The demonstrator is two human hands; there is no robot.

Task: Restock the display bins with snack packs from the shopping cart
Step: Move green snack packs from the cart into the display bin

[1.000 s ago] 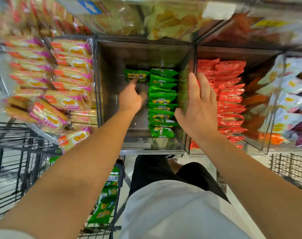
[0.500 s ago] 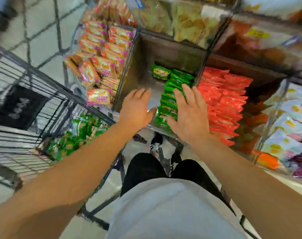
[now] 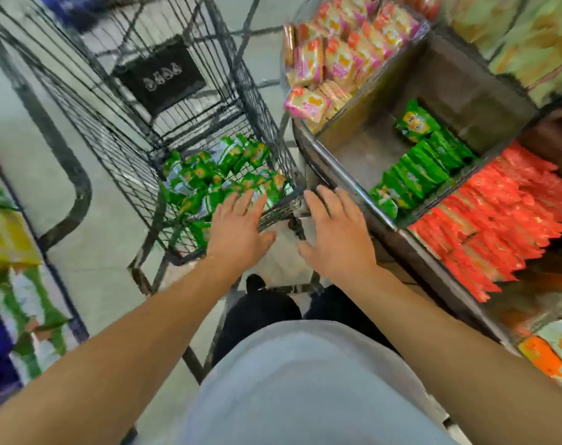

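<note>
A black wire shopping cart (image 3: 119, 123) stands at the left, with a heap of green snack packs (image 3: 209, 178) in its near corner. My left hand (image 3: 238, 232) hovers over the cart's near edge, fingers spread, holding nothing. Beside it, my right hand (image 3: 334, 236) is spread too and empty, between the cart and the bin's metal front rail. The display bin (image 3: 353, 146) at the right holds a row of green packs (image 3: 417, 168) along its right side; its left half is bare metal.
Pink-and-yellow packs (image 3: 334, 56) fill the bin behind the green one, and red packs (image 3: 498, 216) fill the bin to its right. More packaged goods line a shelf at the far left (image 3: 13, 252). My legs and shoe (image 3: 257, 284) are below the hands.
Both hands have pulled back out of the green bin and swung left to the cart. The view has turned left and down, bringing the cart's packs into sight.
</note>
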